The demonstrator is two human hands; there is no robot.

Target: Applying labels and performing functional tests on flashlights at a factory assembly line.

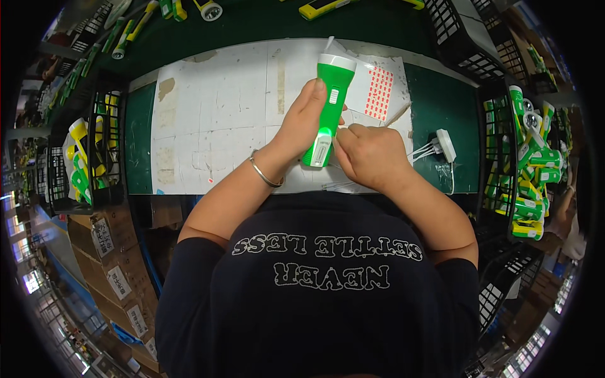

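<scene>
My left hand (pixel 305 116) is wrapped round a green flashlight (pixel 331 104) with a white head, held at a slant over the white work sheet (pixel 227 113). Its head points away from me, and a white switch faces up. Near the tail, a pale panel glows bright green at its upper end. Against the tail's right side, my right hand (pixel 372 154) is closed with its fingers curled; whatever they pinch is hidden. Thin white cables (pixel 422 151) run from a white power strip (pixel 446 146) toward the right hand.
A sheet of red stickers (pixel 379 93) lies beyond my right hand. Black crates of green and yellow flashlights stand at left (pixel 104 132) and right (pixel 498 145). More flashlights (pixel 211 10) lie along the far edge. Cardboard boxes (pixel 107 252) are stacked at lower left.
</scene>
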